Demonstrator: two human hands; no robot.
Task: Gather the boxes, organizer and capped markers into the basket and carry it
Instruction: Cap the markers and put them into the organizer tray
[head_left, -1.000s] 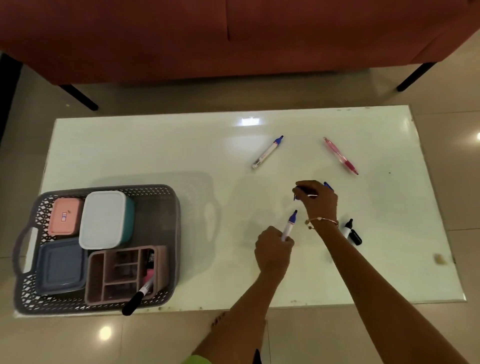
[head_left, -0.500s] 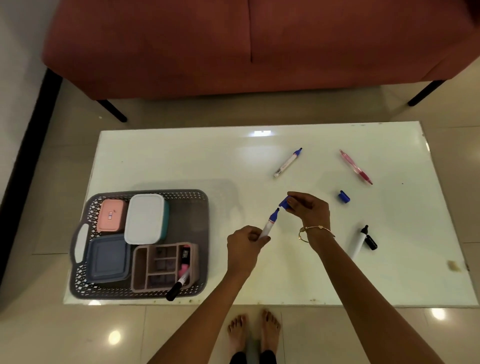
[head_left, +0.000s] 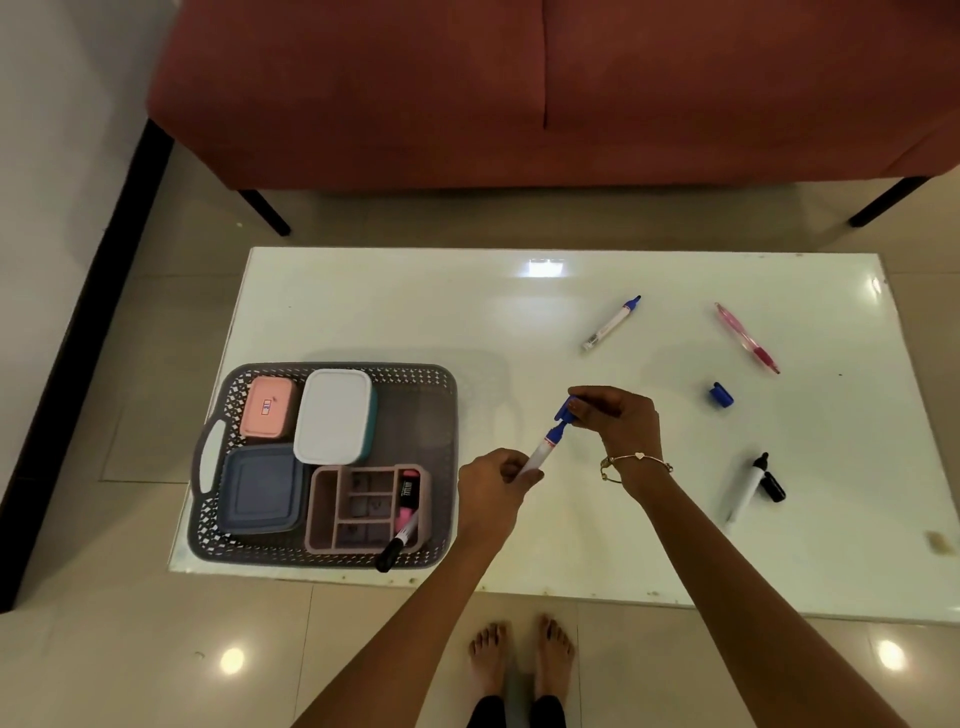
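Note:
My left hand (head_left: 493, 493) grips the white barrel of a blue marker (head_left: 546, 449), tip pointing up and away. My right hand (head_left: 615, 421) pinches a blue cap (head_left: 563, 408) right at that tip. The grey basket (head_left: 436, 374) at the table's left holds a pink box (head_left: 267, 406), a white-lidded teal box (head_left: 334, 415), a blue box (head_left: 260, 488) and a pink organizer (head_left: 366, 506) with a black marker (head_left: 397, 543) and a pink highlighter (head_left: 409, 488). On the table lie another uncapped blue marker (head_left: 610, 323), a loose blue cap (head_left: 721, 394), an uncapped black marker (head_left: 745, 488) beside its black cap (head_left: 772, 486), and a pink pen (head_left: 747, 338).
The white glass table (head_left: 519, 312) stands on a tiled floor, with a red sofa (head_left: 519, 93) behind it and a wall at the left. My bare feet (head_left: 522, 649) are at the table's near edge.
My right hand lifted a blue cap off the table and brought it to the tip of the marker in my left hand. The view shifted left and back.

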